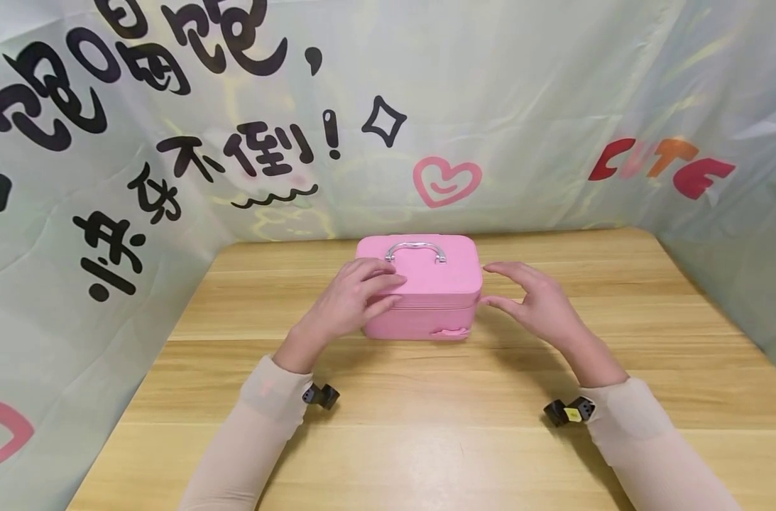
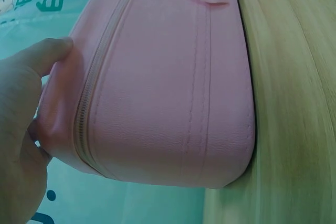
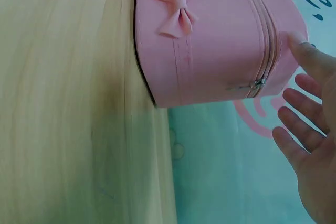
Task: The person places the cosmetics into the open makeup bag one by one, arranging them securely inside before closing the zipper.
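Note:
A pink zippered vanity case (image 1: 419, 316) stands upright on the wooden table, its lid down. A silver carrying handle (image 1: 416, 247) arches over the lid, and a pink bow (image 3: 179, 10) decorates the lower front. My left hand (image 1: 356, 294) rests on the lid's left front part, fingers spread over the top and thumb at the front edge above the zipper (image 2: 86, 103). On the opposite side, my right hand (image 1: 544, 301) has its fingers extended, with index finger and thumb tips right at the case's right side. A metal zipper pull (image 3: 257, 83) sits around the right corner, below the right thumb.
The wooden table (image 1: 394, 454) extends around the case on all sides. Behind it hangs a pale cloth backdrop (image 1: 522, 92) with black lettering and a pink heart. A small black wrist camera (image 1: 320, 396) is on the left sleeve, another camera (image 1: 569, 411) on the right.

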`<act>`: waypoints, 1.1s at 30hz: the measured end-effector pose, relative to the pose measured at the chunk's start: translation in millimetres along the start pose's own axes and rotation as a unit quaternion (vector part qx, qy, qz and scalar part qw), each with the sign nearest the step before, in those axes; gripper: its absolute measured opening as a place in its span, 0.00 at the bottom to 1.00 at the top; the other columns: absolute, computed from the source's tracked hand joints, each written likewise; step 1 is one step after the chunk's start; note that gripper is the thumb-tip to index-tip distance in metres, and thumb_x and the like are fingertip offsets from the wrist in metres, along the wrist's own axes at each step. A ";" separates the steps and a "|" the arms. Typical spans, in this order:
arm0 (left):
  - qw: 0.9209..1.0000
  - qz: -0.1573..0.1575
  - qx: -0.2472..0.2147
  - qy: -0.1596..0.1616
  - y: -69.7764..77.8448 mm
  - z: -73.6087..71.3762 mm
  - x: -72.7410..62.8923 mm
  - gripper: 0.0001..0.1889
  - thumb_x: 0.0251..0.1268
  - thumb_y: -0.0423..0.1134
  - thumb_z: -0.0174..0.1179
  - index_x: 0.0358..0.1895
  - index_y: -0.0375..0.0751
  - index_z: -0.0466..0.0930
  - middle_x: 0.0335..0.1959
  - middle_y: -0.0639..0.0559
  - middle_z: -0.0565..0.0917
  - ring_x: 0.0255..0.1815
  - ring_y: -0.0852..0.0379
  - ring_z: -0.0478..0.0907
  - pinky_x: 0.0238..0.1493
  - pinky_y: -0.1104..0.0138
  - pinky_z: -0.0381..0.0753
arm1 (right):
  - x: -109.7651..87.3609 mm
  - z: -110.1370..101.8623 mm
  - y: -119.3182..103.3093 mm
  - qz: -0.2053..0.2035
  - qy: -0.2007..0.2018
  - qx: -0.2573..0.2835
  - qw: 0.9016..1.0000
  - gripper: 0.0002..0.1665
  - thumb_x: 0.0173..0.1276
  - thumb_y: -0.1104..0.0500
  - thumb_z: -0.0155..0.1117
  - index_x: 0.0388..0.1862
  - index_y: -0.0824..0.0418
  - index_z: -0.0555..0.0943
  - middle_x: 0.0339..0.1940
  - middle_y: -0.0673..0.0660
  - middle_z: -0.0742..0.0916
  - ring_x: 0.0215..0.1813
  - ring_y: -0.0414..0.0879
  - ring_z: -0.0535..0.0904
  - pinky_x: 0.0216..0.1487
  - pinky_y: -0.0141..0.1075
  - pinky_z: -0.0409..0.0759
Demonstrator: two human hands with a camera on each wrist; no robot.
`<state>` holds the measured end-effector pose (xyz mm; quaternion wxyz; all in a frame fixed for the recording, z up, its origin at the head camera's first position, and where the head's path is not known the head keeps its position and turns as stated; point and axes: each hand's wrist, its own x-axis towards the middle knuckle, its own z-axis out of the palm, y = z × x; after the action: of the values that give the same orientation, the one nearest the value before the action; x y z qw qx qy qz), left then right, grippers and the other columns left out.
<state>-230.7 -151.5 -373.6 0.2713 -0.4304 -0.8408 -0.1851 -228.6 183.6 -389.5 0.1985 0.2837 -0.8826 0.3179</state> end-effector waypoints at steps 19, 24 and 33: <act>1.000 -0.013 -0.023 -0.011 -2.1 1.9 -0.1 0.15 0.66 0.41 0.64 0.54 0.43 0.84 0.53 0.50 0.81 0.60 0.50 0.71 0.69 0.61 0.62 | 5.7 26.7 12.8 0.098 -0.020 0.055 0.993 0.17 0.69 0.60 0.65 0.54 0.67 0.81 0.48 0.64 0.87 0.48 0.59 0.84 0.51 0.53 0.81; 0.999 -0.017 -0.025 -0.011 -2.6 3.0 -0.8 0.15 0.66 0.41 0.64 0.54 0.43 0.84 0.53 0.50 0.80 0.59 0.50 0.71 0.69 0.61 0.62 | 6.5 30.6 11.9 0.110 -0.021 0.053 0.992 0.15 0.70 0.61 0.64 0.52 0.67 0.82 0.45 0.64 0.87 0.46 0.58 0.85 0.49 0.52 0.82; 0.999 -0.022 -0.026 -0.013 -2.6 3.9 -1.1 0.15 0.66 0.41 0.64 0.54 0.44 0.84 0.53 0.51 0.80 0.60 0.50 0.71 0.69 0.61 0.62 | 10.2 34.1 7.9 0.142 -0.024 0.056 0.988 0.12 0.72 0.62 0.60 0.48 0.67 0.83 0.42 0.63 0.88 0.45 0.56 0.85 0.48 0.51 0.82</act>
<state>-233.5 -151.6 -377.6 0.2450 -0.4210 -0.8484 -0.2072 -247.1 161.8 -412.1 0.1135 0.1735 -0.8995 0.3846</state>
